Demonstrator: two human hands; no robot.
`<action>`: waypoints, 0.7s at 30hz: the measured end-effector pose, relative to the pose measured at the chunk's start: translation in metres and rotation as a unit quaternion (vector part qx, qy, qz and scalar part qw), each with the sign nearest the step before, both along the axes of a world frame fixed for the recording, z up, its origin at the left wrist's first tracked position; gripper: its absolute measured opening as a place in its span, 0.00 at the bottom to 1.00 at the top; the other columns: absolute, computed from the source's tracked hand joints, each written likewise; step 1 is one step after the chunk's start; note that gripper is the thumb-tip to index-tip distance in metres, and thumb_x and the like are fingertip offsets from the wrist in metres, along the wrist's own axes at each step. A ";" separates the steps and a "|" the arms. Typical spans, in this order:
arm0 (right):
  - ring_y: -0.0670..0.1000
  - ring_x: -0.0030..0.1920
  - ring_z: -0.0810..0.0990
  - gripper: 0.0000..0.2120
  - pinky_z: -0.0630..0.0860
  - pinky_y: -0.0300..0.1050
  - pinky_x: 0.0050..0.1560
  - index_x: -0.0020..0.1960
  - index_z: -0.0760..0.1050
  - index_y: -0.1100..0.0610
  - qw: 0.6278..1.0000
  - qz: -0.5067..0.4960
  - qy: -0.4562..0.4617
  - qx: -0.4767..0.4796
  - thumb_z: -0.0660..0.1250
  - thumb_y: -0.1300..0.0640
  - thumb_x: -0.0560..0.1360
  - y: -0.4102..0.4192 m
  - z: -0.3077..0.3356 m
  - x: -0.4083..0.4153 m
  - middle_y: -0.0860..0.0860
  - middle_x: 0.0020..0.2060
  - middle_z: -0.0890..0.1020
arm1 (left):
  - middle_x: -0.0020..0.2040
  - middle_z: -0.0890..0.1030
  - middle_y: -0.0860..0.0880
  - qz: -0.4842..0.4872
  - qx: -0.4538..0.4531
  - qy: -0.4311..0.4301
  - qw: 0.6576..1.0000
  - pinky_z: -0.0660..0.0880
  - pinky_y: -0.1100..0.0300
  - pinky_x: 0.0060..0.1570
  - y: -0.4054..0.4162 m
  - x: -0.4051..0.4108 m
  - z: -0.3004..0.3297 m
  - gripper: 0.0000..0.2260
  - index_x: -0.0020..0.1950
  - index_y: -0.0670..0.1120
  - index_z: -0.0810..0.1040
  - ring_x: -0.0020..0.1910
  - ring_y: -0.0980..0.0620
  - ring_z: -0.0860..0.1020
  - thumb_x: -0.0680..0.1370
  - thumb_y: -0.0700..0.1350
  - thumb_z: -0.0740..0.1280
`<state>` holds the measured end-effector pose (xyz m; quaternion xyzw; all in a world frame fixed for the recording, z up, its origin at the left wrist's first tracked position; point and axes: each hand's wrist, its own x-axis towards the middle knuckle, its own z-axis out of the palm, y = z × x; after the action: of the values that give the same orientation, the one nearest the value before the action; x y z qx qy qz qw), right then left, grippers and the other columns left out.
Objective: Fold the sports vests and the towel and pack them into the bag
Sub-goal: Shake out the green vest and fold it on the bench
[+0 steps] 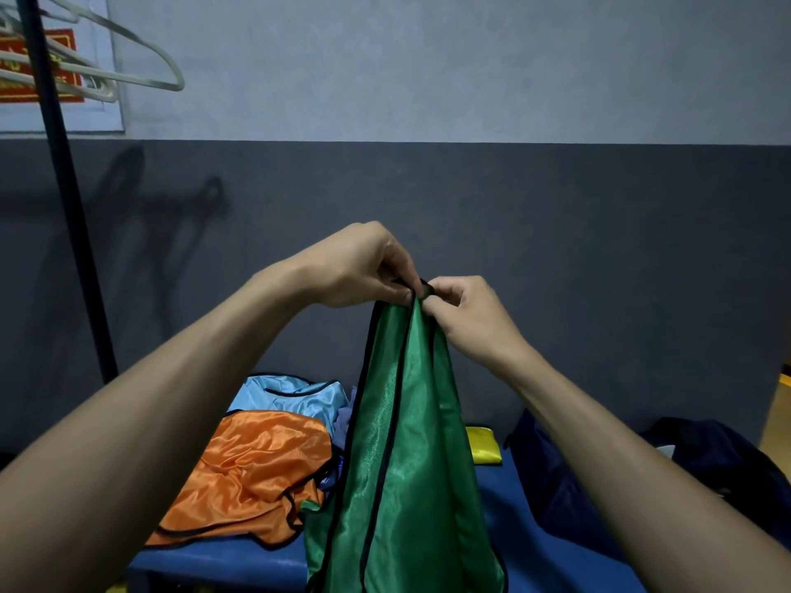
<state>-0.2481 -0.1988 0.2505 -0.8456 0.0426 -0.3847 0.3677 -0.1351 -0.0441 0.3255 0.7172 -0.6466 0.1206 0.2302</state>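
Green vest (406, 455) held up in the air, hanging long and narrow from its top edge; lower hem runs out of view at the bottom. Both hands meet at the top: left hand (355, 267) and right hand (466, 310) each pinch the black-trimmed shoulder straps with curled fingers (432, 312), the two grips nearly touching. Judgement: straps are brought together so the vest halves lengthwise and gravity pulls the slippery fabric flat before it is laid down. Both forearms reach forward and up, wrists bent inward toward each other, backs of hands facing the camera. Below, on the blue desk (513, 528): orange vest (257, 468) crumpled and unfolded, light blue vest (295, 395) behind it, a bluish-purple cloth (344, 421) between them and the green one, possibly the towel, cannot tell. A yellow item (483, 447), small and apparently folded, lies near the dark navy bag (556, 477) at the right. Nothing visibly packed from this angle; folding stage early. Hangers (141, 62) on a rack pole (64, 186), upper left.
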 end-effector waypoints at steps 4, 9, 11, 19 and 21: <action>0.46 0.36 0.82 0.08 0.79 0.48 0.39 0.43 0.83 0.52 0.995 -0.076 -0.009 -0.070 0.66 0.61 0.73 -0.005 0.001 -0.002 0.48 0.35 0.85 | 0.37 0.84 0.60 0.049 -0.014 -0.004 0.999 0.73 0.68 0.39 -0.004 0.002 -0.007 0.05 0.48 0.53 0.88 0.38 0.63 0.81 0.74 0.45 0.76; 0.51 0.34 0.74 0.11 0.71 0.49 0.37 0.46 0.69 0.52 0.975 -0.065 -0.041 -0.207 0.64 0.66 0.70 -0.010 -0.008 -0.005 0.49 0.35 0.77 | 0.34 0.85 0.56 0.115 -0.043 0.068 0.990 0.73 0.70 0.35 -0.012 0.002 -0.014 0.02 0.40 0.51 0.87 0.33 0.63 0.79 0.71 0.45 0.74; 0.50 0.35 0.73 0.09 0.72 0.50 0.38 0.43 0.71 0.52 0.963 -0.056 -0.036 -0.261 0.63 0.66 0.70 -0.014 -0.010 -0.005 0.48 0.34 0.76 | 0.33 0.85 0.55 0.113 -0.048 0.117 0.985 0.74 0.69 0.33 -0.015 0.001 -0.017 0.03 0.38 0.50 0.87 0.30 0.62 0.78 0.71 0.44 0.74; 0.50 0.43 0.77 0.03 0.72 0.47 0.41 0.41 0.77 0.49 0.928 -0.163 0.107 -0.318 0.67 0.51 0.73 -0.021 -0.024 -0.006 0.45 0.39 0.79 | 0.36 0.86 0.47 0.078 -0.033 0.193 0.977 0.76 0.64 0.36 -0.018 0.000 -0.026 0.02 0.40 0.45 0.87 0.33 0.58 0.78 0.73 0.41 0.75; 0.51 0.42 0.75 0.07 0.69 0.47 0.39 0.39 0.73 0.50 0.920 -0.192 0.125 -0.317 0.69 0.51 0.72 -0.023 -0.028 -0.005 0.45 0.39 0.78 | 0.33 0.84 0.50 0.065 -0.010 0.208 0.976 0.76 0.66 0.34 -0.019 0.001 -0.028 0.02 0.41 0.44 0.87 0.32 0.59 0.77 0.74 0.41 0.77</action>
<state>-0.2532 -0.2217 0.2227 -0.9346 0.1257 -0.3326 -0.0087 -0.1344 -0.0630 0.2975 0.7648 -0.5351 -0.0106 0.3585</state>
